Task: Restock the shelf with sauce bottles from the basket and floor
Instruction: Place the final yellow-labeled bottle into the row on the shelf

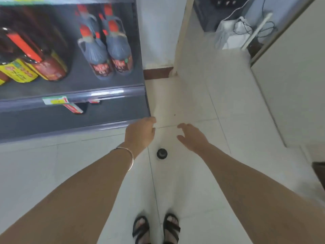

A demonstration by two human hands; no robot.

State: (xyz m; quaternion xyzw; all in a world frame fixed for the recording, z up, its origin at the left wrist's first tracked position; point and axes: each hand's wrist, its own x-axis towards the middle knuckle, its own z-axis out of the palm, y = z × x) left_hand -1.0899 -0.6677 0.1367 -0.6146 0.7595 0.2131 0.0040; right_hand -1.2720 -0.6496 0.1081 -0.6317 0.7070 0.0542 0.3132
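A grey shelf (73, 88) fills the upper left. On it stand dark sauce jugs with red caps (107, 50) and, further left, large dark bottles with red and yellow labels (44, 64). A small dark bottle seen from above (162, 153) stands on the white floor between my hands. My left hand (140, 132), with a silver bangle on the wrist, hangs by the shelf's lower right corner and holds nothing. My right hand (191, 136) is spread open over the floor, just right of the small bottle. No basket is in view.
White tiled floor (219, 106) runs ahead and to the right. A white plastic bag with black cables (233, 32) lies at the back right beside a pale wall. My sandalled feet (156, 228) stand at the bottom. A dark object (319, 169) pokes in at the right edge.
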